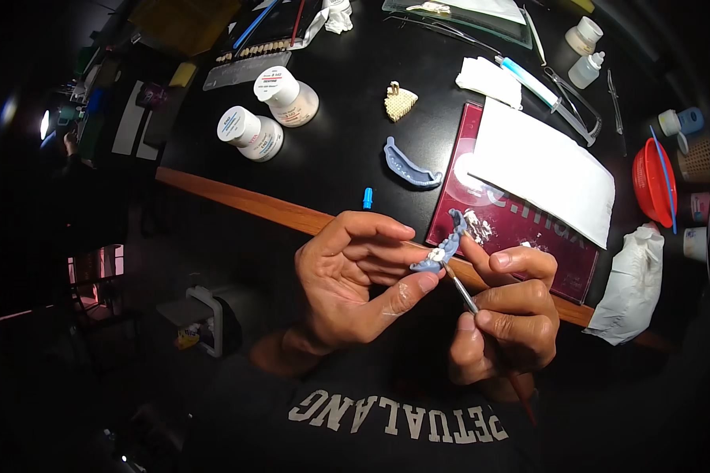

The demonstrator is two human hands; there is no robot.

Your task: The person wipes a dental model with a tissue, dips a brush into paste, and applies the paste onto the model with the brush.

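Note:
My left hand (351,284) pinches a blue-grey dental arch model (450,246) between thumb and fingertips, near the table's front edge. White paste-like material sits on one part of the arch. In my right hand (517,315) is a thin brush (464,293), gripped by its metal ferrule, with the dark red handle slanting down behind the hand. Its tip meets the model beside the white material; exact contact is too small to make out. My right index finger also reaches the model's right side. A second blue-grey curved mould (410,165) lies on the table beyond.
A maroon slab (459,189) with white smears lies under folded white paper (548,177). Two powder jars (288,96) stand at left, near a blue cap (368,198). A honeycomb tray (401,103), syringe (536,84), red bowl (653,181) and crumpled tissue (629,284) surround the work.

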